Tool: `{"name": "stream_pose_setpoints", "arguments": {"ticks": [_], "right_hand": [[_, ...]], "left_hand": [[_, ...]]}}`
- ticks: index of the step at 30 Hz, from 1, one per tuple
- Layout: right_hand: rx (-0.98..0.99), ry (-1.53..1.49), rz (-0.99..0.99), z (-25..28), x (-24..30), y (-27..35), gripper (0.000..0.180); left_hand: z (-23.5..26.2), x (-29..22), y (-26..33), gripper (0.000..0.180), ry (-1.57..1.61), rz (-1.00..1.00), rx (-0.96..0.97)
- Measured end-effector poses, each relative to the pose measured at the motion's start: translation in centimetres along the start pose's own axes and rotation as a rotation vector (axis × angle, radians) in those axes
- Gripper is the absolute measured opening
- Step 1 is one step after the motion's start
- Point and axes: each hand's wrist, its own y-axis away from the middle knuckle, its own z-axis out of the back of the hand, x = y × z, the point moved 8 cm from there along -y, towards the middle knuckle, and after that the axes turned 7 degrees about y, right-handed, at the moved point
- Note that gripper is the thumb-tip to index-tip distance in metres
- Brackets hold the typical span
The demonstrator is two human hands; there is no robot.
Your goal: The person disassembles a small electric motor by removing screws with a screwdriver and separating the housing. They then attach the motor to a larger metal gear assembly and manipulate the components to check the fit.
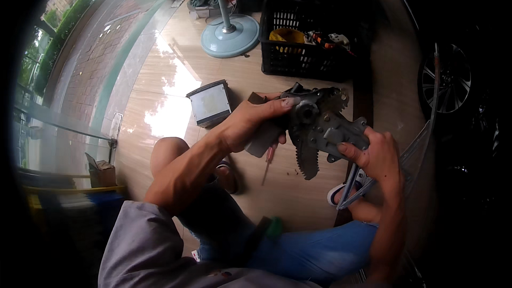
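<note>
Both my hands hold up a dark grey metal geared motor unit [333,132] above the floor, between my knees. It has bolted housings, a round hub and two curved toothed edges, one at the top right and one hanging down. My left hand [256,120] is closed round the motor end, thumb near the hub. My right hand [376,154] grips the right end, thumb on top of the housing and fingers partly hidden beneath. Below my left hand a screwdriver [270,153] with a red handle lies on the floor.
A black box with a pale top [209,104] sits ahead on the left. Farther off stand a fan's round base [229,37] and a black plastic crate [304,64] holding yellow and other items. Thin metal rails [416,152] rise beside my right forearm. A car wheel [447,79] is at far right.
</note>
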Motion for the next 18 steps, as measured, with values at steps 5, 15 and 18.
{"name": "stream_pose_setpoints", "arguments": {"ticks": [5,15,18], "right_hand": [[0.087,-0.038,-0.037,-0.4,-0.6,0.8,0.077],[0.103,0.042,-0.07,-0.7,-0.7,0.7,0.077],[0.088,0.026,-0.077,-0.6,-0.8,0.7,0.081]], "left_hand": [[0.3,0.7,-1.2,0.037,-0.035,-0.043,-0.066],[1.7,2.7,-1.3,0.045,0.021,0.037,-0.172],[1.4,2.1,-1.2,0.04,-0.001,-0.017,-0.161]]}}
